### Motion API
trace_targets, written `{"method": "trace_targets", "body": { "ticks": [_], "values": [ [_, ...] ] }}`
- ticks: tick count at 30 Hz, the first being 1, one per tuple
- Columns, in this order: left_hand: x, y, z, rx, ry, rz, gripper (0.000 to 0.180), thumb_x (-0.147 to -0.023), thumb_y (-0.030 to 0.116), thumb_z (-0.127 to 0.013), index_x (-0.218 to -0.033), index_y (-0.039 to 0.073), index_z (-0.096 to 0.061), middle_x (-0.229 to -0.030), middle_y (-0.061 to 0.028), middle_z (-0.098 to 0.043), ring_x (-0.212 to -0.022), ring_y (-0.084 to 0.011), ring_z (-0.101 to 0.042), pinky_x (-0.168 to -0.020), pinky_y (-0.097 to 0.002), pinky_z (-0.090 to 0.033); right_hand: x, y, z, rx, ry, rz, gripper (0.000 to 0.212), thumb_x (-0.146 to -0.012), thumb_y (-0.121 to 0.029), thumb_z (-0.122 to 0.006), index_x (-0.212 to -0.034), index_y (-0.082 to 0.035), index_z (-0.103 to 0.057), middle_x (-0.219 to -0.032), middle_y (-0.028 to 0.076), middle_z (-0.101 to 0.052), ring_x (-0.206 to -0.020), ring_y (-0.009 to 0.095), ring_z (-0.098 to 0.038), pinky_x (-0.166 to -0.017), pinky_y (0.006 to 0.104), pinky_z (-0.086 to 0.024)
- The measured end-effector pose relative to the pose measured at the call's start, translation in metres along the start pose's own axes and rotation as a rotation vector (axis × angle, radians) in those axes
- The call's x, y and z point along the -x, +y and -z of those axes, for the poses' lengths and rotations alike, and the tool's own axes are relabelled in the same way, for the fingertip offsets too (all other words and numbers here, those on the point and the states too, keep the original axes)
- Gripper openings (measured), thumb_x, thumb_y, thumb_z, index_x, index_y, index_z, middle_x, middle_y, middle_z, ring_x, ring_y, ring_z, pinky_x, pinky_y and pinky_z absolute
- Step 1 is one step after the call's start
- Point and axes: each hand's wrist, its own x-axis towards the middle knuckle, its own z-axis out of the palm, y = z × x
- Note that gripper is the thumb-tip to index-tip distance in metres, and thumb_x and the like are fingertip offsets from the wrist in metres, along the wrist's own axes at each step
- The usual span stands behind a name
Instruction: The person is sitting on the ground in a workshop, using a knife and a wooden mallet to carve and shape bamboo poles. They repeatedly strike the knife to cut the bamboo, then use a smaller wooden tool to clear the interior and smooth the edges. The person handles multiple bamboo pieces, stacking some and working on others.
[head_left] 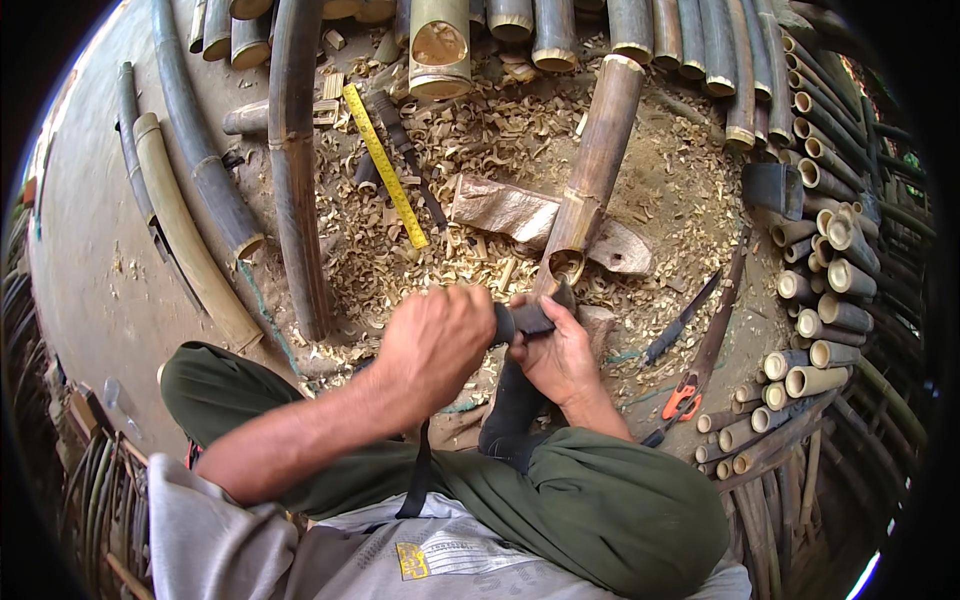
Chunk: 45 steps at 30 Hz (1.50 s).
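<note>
Closed in a fist, my left hand (440, 330) grips a dark rounded handle (503, 324) that points to the right. My right hand (562, 350) is closed round a dark, squarish piece (533, 319) at that handle's end, thumb on top; whether the two are one tool I cannot tell. Just beyond my right hand is the near, cut-open end of a brown bamboo tube (597, 150). It slopes away from me across a pale, rough wooden block (500, 210). The tips of my left fingers are hidden.
Shavings (500, 130) cover the ground. A yellow ruler (385, 165) lies left of the block, a dark blade (682, 318) and an orange-handled tool (683, 397) to the right. Bamboo poles (297, 160) lie left; cut tubes (830, 320) are stacked right.
</note>
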Motion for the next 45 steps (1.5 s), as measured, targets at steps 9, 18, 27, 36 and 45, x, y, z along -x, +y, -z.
{"method": "trace_targets", "body": {
  "ticks": [9, 18, 27, 36, 45],
  "values": [
    [-0.063, -0.061, 0.008, 0.676, -0.634, 0.048, 0.035, -0.074, 0.021, -0.087, -0.097, -0.001, -0.073, -0.083, -0.0163, -0.074, -0.076, -0.0331, -0.072, -0.068, -0.0445, -0.057, -0.018, -0.016, -0.021, 0.128, 0.136, 0.027, 0.041, -0.104, -0.034, -0.059, -0.109, 0.005, -0.068, -0.094, 0.017, -0.074, -0.076, 0.027, -0.076, -0.072, 0.0405, -0.065],
    [-0.003, 0.099, -0.094, 0.941, -0.036, 0.392, 0.055, -0.081, 0.014, -0.078, -0.121, -0.017, -0.058, -0.096, -0.0364, -0.072, -0.095, -0.0493, -0.074, -0.086, -0.0532, -0.06, 0.005, -0.05, 0.017, 0.999, 0.356, 0.054, 0.048, -0.099, -0.04, -0.052, -0.08, 0.001, -0.069, -0.07, 0.011, -0.068, -0.052, 0.017, -0.058, -0.045, 0.0299, -0.045],
    [0.014, 0.015, -0.115, 0.951, 0.043, 0.447, 0.049, -0.075, 0.025, -0.091, -0.113, 0.001, -0.071, -0.096, -0.0152, -0.076, -0.088, -0.0259, -0.074, -0.087, -0.0399, -0.059, -0.012, -0.022, -0.01, 0.758, 0.248, 0.086, 0.031, -0.104, -0.025, -0.055, -0.096, 0.001, -0.071, -0.085, 0.01, -0.071, -0.066, 0.017, -0.066, -0.056, 0.031, -0.057],
    [-0.046, 0.024, 0.061, -0.269, 0.193, 0.073, 0.009, -0.079, 0.013, -0.078, -0.079, 0.009, -0.07, -0.076, -0.0063, -0.073, -0.073, -0.0236, -0.072, -0.071, -0.0433, -0.052, -0.024, -0.015, -0.012, -0.17, -0.195, 0.159, 0.033, -0.112, -0.033, -0.05, -0.128, -0.008, -0.063, -0.125, 0.01, -0.073, -0.114, 0.026, -0.071, -0.104, 0.0486, -0.057],
    [-0.019, 0.044, 0.035, -0.019, -0.352, -0.062, 0.031, -0.088, 0.03, -0.077, -0.092, 0.0, -0.071, -0.08, -0.0158, -0.074, -0.075, -0.0302, -0.076, -0.067, -0.047, -0.061, 0.007, 0.012, 0.009, 0.031, -0.165, 0.079, 0.03, -0.111, -0.029, -0.049, -0.126, -0.006, -0.06, -0.12, 0.011, -0.071, -0.116, 0.024, -0.067, -0.107, 0.0417, -0.051]
  ]
}}
